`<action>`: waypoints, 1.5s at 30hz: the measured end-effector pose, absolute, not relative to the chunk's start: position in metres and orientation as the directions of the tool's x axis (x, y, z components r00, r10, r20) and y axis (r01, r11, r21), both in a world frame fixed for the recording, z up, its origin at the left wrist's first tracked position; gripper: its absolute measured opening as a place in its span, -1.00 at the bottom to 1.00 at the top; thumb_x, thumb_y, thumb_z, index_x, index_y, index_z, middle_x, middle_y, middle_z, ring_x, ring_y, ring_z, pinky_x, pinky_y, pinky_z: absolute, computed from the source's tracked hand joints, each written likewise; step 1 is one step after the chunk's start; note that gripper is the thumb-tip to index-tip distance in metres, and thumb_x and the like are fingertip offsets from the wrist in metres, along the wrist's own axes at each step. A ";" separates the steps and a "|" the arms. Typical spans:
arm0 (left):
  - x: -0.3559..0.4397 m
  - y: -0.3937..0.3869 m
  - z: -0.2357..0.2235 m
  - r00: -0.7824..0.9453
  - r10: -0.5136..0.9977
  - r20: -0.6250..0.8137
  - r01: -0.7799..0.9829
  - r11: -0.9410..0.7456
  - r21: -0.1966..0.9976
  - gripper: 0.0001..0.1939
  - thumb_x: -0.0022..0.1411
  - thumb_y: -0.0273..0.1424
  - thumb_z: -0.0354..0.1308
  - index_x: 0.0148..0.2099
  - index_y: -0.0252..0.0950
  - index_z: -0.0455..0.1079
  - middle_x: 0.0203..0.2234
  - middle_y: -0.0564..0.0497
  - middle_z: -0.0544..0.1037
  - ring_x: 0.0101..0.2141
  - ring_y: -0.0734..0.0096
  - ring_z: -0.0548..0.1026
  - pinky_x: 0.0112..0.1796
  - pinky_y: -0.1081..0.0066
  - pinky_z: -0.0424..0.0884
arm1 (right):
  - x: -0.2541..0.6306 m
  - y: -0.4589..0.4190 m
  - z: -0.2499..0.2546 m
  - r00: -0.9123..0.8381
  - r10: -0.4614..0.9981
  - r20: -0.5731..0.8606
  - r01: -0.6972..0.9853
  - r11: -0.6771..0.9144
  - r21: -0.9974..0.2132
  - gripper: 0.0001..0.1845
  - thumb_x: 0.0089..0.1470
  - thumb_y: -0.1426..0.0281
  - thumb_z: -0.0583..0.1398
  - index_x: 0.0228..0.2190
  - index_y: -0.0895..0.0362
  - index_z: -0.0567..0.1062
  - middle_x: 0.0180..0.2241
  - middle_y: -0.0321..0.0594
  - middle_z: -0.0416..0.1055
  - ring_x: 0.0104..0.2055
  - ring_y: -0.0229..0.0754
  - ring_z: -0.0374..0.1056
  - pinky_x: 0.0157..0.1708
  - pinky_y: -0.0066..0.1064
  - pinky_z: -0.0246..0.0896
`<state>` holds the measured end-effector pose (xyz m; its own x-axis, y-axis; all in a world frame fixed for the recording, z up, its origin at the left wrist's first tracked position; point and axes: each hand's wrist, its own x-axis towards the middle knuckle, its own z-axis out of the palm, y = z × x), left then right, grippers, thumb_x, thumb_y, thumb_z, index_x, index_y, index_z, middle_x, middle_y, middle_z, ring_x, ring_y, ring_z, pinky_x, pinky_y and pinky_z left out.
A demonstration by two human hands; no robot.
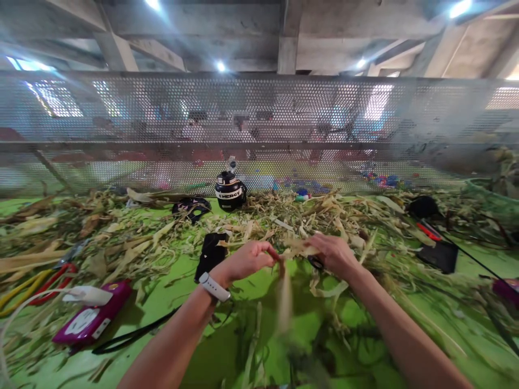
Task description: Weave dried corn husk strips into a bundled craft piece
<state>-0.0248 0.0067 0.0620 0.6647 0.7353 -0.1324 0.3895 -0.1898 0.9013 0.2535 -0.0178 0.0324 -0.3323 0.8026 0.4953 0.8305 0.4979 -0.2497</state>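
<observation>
Two forearms (405, 327) flank one blurred husk strip (285, 305).
Left hand (251, 258) pinches it, hanging near-vertical — right hand (333, 254), just apart, clasps one husk piece (299, 248), pointing left.

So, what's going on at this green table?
A person wearing a white wristwatch on the left wrist is handling pale, dry, husk-like strips. The left hand pinches a narrow strip that hangs down, blurred. The right hand holds another pale piece close by, with a black loop-shaped handle beneath it. More scraps litter the bright green tabletop, around a round black bottle with a white "ENERGY" band.
</observation>
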 end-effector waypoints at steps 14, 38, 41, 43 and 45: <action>0.006 0.085 0.164 0.419 0.829 0.369 0.716 -0.552 0.428 -0.57 0.29 -0.31 -0.17 0.12 -0.40 0.20 -0.43 -0.09 0.54 -0.44 0.41 0.46 -0.38 0.45 0.28 | 0.270 -0.012 0.055 0.587 0.808 0.051 -0.238 0.233 -0.943 -0.64 -0.39 0.18 0.34 -0.59 0.12 0.35 -0.70 -0.41 0.29 -0.68 -0.35 0.17 -0.69 -0.52 0.06; 0.015 0.002 0.034 0.532 0.846 -0.029 0.025 0.018 1.000 -0.63 -0.04 -0.16 0.27 -0.33 -0.34 0.32 -0.46 0.06 0.44 -0.44 0.51 0.37 -0.39 0.48 0.33 | 0.185 -0.035 0.038 0.051 0.997 0.055 0.040 0.053 -0.998 -0.55 -0.21 0.02 0.28 -0.59 0.14 0.31 -0.73 -0.43 0.19 -0.72 -0.40 0.07 -0.74 -0.52 -0.05; 0.008 -0.007 0.025 0.522 0.851 -0.056 0.092 0.009 0.996 -0.64 -0.01 -0.12 0.23 -0.40 -0.33 0.30 -0.55 0.11 0.37 -0.50 0.51 0.34 -0.47 0.47 0.32 | 0.177 -0.038 0.033 -0.002 0.999 0.033 0.093 0.033 -0.995 -0.56 -0.17 0.02 0.26 -0.55 0.13 0.31 -0.71 -0.43 0.19 -0.72 -0.41 0.04 -0.74 -0.52 -0.02; 0.007 -0.012 0.020 0.533 0.846 -0.006 0.127 -0.073 0.989 -0.69 0.01 -0.17 0.21 -0.41 -0.33 0.31 -0.56 0.10 0.37 -0.49 0.50 0.34 -0.45 0.46 0.32 | 0.173 -0.039 0.028 -0.002 1.000 0.030 0.162 0.030 -0.986 -0.57 -0.17 0.05 0.29 -0.51 0.13 0.31 -0.69 -0.45 0.18 -0.72 -0.42 0.01 -0.76 -0.53 -0.02; 0.008 -0.015 0.018 0.531 0.846 0.054 0.104 -0.129 0.986 -0.75 0.03 -0.25 0.21 -0.37 -0.34 0.32 -0.52 0.08 0.41 -0.45 0.49 0.36 -0.39 0.45 0.32 | 0.170 -0.040 0.024 0.004 0.999 0.041 0.222 0.039 -0.974 -0.58 -0.20 0.08 0.31 -0.51 0.12 0.30 -0.69 -0.47 0.17 -0.72 -0.42 0.00 -0.77 -0.53 -0.04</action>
